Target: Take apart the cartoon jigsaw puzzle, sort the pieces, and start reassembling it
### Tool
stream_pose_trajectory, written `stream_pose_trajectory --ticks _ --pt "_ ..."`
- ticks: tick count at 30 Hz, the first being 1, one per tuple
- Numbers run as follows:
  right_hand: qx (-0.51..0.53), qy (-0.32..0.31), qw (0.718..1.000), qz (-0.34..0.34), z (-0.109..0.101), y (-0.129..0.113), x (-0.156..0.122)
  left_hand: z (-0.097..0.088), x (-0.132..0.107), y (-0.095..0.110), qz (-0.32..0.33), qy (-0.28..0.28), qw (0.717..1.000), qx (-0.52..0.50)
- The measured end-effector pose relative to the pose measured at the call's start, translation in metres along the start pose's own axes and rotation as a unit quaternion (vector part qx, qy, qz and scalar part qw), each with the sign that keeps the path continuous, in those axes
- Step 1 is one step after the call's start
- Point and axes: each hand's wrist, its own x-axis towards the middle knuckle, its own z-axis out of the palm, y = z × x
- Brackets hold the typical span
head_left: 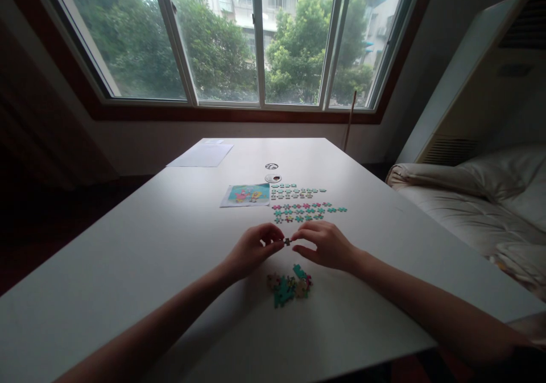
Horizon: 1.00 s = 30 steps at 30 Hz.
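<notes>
My left hand [254, 249] and my right hand [325, 245] meet over the white table [149, 246], fingertips pinched together on a small dark puzzle piece [287, 241] held between them. Just below my hands lies a small heap of teal, pink and yellow puzzle pieces [290, 285]. Beyond my hands, loose pieces [307, 212] are laid out in rows on the table. A small cartoon reference picture [246, 194] lies left of those rows.
Two small round objects [272, 172] sit beyond the picture. A sheet of paper [200, 155] lies at the table's far left. A bed with pale bedding [482, 201] stands to the right, windows behind.
</notes>
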Motion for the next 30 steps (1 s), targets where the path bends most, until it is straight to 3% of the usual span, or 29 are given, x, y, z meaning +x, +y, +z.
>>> stream_pose_trajectory --ticks 14,20,23,27,30 --pt "-0.023 0.012 0.999 -0.027 -0.001 -0.002 0.002 0.003 -0.001 -0.003 -0.013 -0.009 0.999 -0.028" --pt "-0.052 0.054 0.997 -0.013 -0.014 0.013 0.003 0.002 -0.002 -0.007 -0.003 0.000 1.000 0.001" --pt "-0.063 0.105 0.992 0.027 -0.024 0.028 0.002 0.003 -0.004 -0.007 0.040 -0.037 0.997 0.060" --pt "-0.070 0.140 0.985 0.072 -0.033 0.044 -0.002 0.008 -0.012 -0.001 0.124 -0.137 0.975 0.125" --pt "-0.080 0.149 0.982 0.082 -0.035 0.048 -0.003 0.010 -0.016 0.005 0.151 -0.158 0.960 0.176"
